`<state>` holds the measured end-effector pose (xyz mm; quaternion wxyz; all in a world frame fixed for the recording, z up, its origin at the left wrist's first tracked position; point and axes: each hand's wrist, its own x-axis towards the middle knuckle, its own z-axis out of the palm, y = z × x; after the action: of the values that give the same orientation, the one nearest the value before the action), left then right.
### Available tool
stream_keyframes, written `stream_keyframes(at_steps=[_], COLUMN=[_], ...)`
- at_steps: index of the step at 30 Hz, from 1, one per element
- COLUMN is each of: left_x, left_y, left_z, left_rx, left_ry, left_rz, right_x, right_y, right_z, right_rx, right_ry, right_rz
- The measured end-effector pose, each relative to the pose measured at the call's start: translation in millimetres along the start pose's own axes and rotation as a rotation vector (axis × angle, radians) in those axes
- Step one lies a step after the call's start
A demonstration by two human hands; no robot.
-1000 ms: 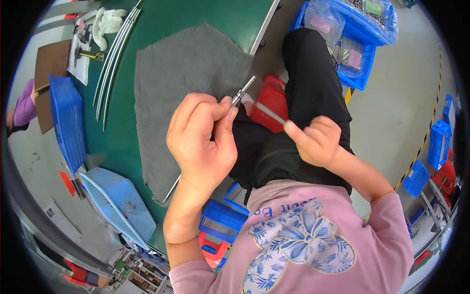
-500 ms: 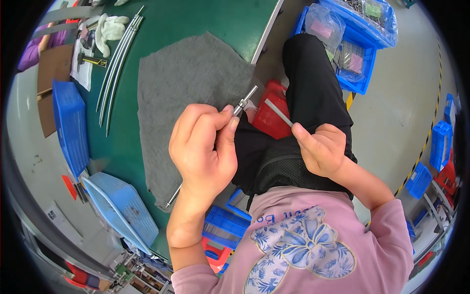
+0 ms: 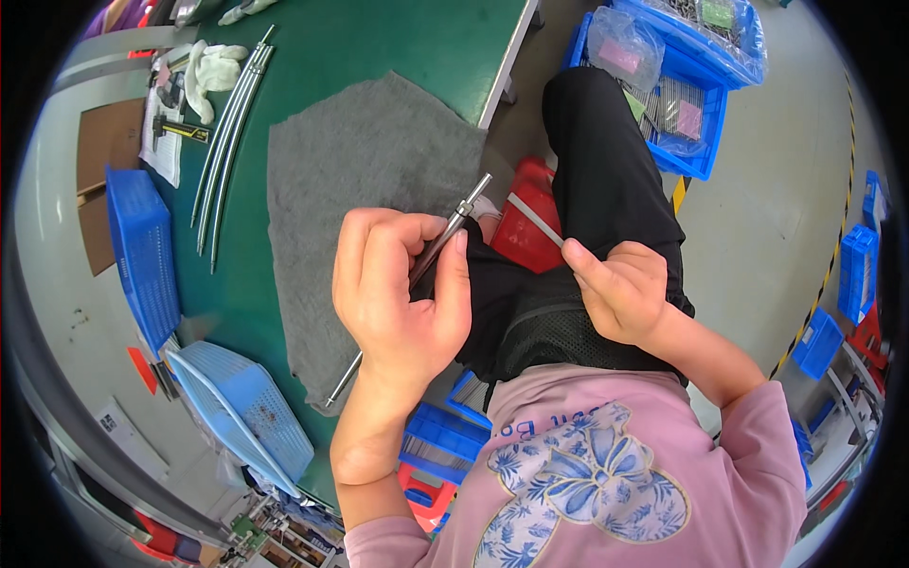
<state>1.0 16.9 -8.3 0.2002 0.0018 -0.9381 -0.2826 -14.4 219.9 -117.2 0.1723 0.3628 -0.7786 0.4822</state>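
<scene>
My left hand [image 3: 398, 293] is closed on a long, thin metal rod [image 3: 442, 248], thumb and forefinger gripping it near a collar and a narrower tip. The rod slants past my wrist, and its other end shows over the grey cloth [image 3: 369, 151]. The hand hides part of its length. In my right hand [image 3: 620, 293] a narrow, flat grey strip [image 3: 536, 220] is pinched, pointing up and left toward the rod's tip. The two pieces are apart. Whether the strip is a file or something else, I cannot tell.
Several metal rods [image 3: 227, 142] lie on the green table [image 3: 379, 38] beside a white glove [image 3: 210, 71]. Blue baskets [image 3: 142, 256] stand along its left side. Over my lap to the right is a blue bin [image 3: 701, 156] of bagged parts; a red stool [image 3: 525, 232] sits below.
My left hand has shifted slightly down and right, its thumb and forefinger farther apart, showing more of the rod. My right hand and the strip have barely moved.
</scene>
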Motion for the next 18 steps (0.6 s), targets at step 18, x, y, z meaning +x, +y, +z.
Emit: stream_keyframes(at_steps=[18], left_x=[-2.0], left_y=[1.0], left_z=[-0.6], left_rx=[-0.017], left_ry=[-0.020], left_rz=[-0.014], right_x=[0.8], right_y=[6.2], right_z=[-5.1], right_rx=[0.075], right_ry=[-0.128], right_rz=[0.001])
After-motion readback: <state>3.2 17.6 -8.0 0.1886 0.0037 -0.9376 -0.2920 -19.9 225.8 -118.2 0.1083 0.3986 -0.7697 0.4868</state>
